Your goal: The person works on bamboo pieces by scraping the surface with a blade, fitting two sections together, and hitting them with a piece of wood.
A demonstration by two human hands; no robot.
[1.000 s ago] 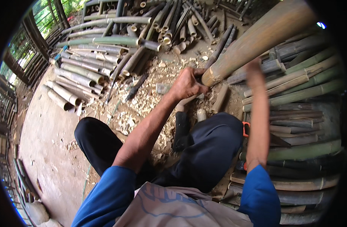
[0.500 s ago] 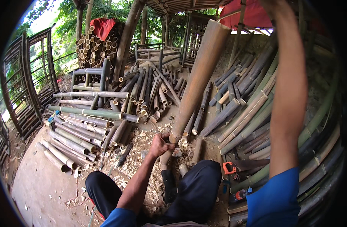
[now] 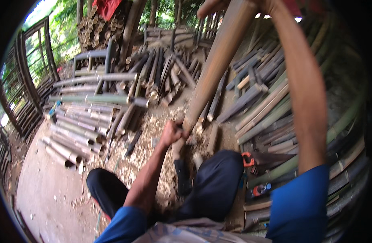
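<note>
A thick brown bamboo pole (image 3: pixel 212 75) leans up and to the right in front of me. My left hand (image 3: pixel 170 133) is closed on its lower end. Up at the top edge of the view, my right hand (image 3: pixel 270 5) is around the pole's upper end. Its fingers stick out past the pole's left side, blurred and partly cut off. The pole's foot is close to a short upright wooden piece (image 3: pixel 178 148). Below that, a black part (image 3: pixel 182 176) stands between my knees.
Pale shavings (image 3: pixel 151 162) cover the ground. Cut bamboo lengths (image 3: pixel 78 135) lie left. Long bamboo poles (image 3: pixel 271 105) lie right, near an orange-handled saw (image 3: pixel 248 159) and a bottle (image 3: pixel 261 189). Behind are a bamboo chair frame (image 3: pixel 99 65) and a stack of tubes (image 3: pixel 99 30).
My right hand has come down from above to the pole's upper end. The left hand keeps its hold at the lower end. The whole view has tilted downward.
</note>
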